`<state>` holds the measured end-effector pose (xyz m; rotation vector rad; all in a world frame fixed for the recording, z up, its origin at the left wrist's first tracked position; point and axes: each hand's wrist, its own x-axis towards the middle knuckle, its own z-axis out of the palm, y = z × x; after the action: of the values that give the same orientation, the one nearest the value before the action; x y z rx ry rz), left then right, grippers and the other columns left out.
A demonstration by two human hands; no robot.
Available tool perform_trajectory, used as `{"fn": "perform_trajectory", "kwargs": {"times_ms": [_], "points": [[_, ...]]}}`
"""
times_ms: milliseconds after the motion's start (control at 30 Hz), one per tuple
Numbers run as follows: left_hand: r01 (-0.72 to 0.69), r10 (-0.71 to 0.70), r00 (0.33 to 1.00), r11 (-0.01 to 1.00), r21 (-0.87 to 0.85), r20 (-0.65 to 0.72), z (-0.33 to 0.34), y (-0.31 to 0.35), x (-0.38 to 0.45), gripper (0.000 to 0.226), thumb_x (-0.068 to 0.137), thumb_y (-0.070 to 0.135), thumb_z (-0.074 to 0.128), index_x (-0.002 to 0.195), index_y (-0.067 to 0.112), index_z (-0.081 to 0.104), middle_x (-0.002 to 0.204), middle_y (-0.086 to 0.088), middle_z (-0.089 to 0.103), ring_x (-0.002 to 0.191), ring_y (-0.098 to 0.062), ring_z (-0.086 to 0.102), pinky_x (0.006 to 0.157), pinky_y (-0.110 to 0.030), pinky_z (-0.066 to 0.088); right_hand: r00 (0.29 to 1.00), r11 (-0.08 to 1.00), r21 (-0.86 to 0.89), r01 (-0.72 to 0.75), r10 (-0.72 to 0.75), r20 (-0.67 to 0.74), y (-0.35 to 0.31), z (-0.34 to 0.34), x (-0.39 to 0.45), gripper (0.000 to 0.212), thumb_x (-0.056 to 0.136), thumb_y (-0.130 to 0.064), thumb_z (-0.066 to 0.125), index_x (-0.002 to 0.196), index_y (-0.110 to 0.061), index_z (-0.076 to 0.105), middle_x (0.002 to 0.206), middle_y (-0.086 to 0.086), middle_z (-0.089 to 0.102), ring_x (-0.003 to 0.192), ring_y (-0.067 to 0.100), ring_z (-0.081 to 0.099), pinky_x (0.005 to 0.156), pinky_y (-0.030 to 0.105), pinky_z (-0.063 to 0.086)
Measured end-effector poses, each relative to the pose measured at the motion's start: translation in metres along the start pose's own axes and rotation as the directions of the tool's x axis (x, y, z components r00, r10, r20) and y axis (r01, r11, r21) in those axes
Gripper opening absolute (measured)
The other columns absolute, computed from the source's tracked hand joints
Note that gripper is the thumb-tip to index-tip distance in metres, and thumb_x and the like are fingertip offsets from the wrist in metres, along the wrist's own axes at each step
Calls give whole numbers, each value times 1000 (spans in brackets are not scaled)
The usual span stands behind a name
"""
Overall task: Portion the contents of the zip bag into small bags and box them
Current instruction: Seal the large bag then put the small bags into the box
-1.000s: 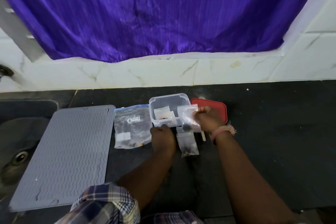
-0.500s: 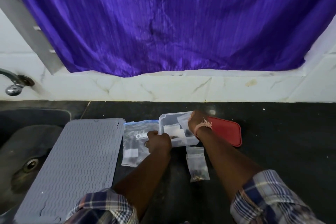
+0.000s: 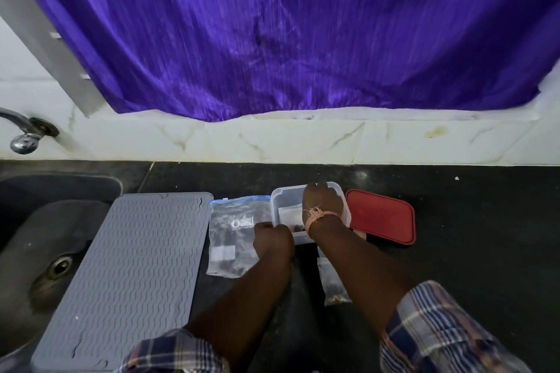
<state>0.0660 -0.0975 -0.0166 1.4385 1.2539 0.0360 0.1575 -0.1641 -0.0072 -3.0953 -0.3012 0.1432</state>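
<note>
The clear plastic box (image 3: 277, 201) stands on the dark counter. My right hand (image 3: 321, 201) reaches down into it, holding a small clear bag whose edge (image 3: 347, 215) shows beside my wrist; the fingertips are hidden. My left hand (image 3: 272, 239) grips the box at its near left corner. Another small bag (image 3: 291, 212) lies inside the box. The large zip bag (image 3: 231, 230) lies flat to the left of the box, dark contents inside. A further filled small bag (image 3: 335, 285) lies on the counter, partly under my right forearm.
The box's red lid (image 3: 380, 216) lies to its right. A grey ribbed mat (image 3: 127, 269) covers the counter on the left, beside a sink (image 3: 36, 251) and tap (image 3: 24, 136). A purple curtain (image 3: 288, 30) hangs over the tiled back wall.
My right hand has carried the small bag from in front of the box down into it. My left hand has moved up to the box's corner. The camera has tilted upward.
</note>
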Motion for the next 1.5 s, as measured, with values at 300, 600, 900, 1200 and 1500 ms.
{"fn": "perform_trajectory", "kwargs": {"times_ms": [300, 600, 900, 1200, 1500], "points": [[15, -14, 1000, 1000, -12, 24, -1, -2, 5, 37, 96, 10, 60, 133, 13, 58, 126, -13, 65, 107, -29, 64, 76, -36, 56, 928, 948, 270, -167, 59, 367, 26, 13, 13, 50, 97, -22, 56, 142, -2, 49, 141, 19, 55, 130, 35, 53, 105, 38, 45], [-59, 56, 998, 990, -130, -29, 1, -13, -8, 29, 100, 26, 55, 127, 15, 56, 129, -17, 61, 110, -35, 63, 87, -38, 52, 910, 824, 566, -19, 249, -332, 45, 16, -61, 25, 91, -23, 43, 91, -4, 59, 84, 16, 63, 80, 33, 60, 68, 39, 49], [-100, 103, 995, 950, -295, -4, 1, -31, -15, 24, 98, 35, 64, 114, 18, 61, 101, -9, 70, 84, -25, 71, 86, -43, 61, 935, 738, 673, -53, 273, -226, 59, 50, -126, 23, 96, -40, 43, 106, -20, 41, 95, 7, 60, 79, 23, 62, 65, 41, 56], [-38, 73, 994, 926, -376, 81, 0, -32, -13, 35, 98, 25, 68, 126, 6, 59, 106, -9, 68, 69, -11, 64, 61, -24, 53, 958, 909, 309, -278, 241, 154, 52, 71, -153, 67, 84, -54, 65, 133, -13, 46, 135, 13, 47, 125, 34, 46, 102, 47, 44], [-23, 65, 993, 923, -383, 97, -1, -32, -13, 35, 97, 22, 70, 125, 3, 58, 106, -9, 64, 70, -11, 61, 59, -21, 52, 916, 757, 535, -375, 391, 89, 60, 59, -147, 62, 81, -41, 67, 133, -16, 44, 134, 12, 46, 125, 35, 47, 101, 50, 42]]}}
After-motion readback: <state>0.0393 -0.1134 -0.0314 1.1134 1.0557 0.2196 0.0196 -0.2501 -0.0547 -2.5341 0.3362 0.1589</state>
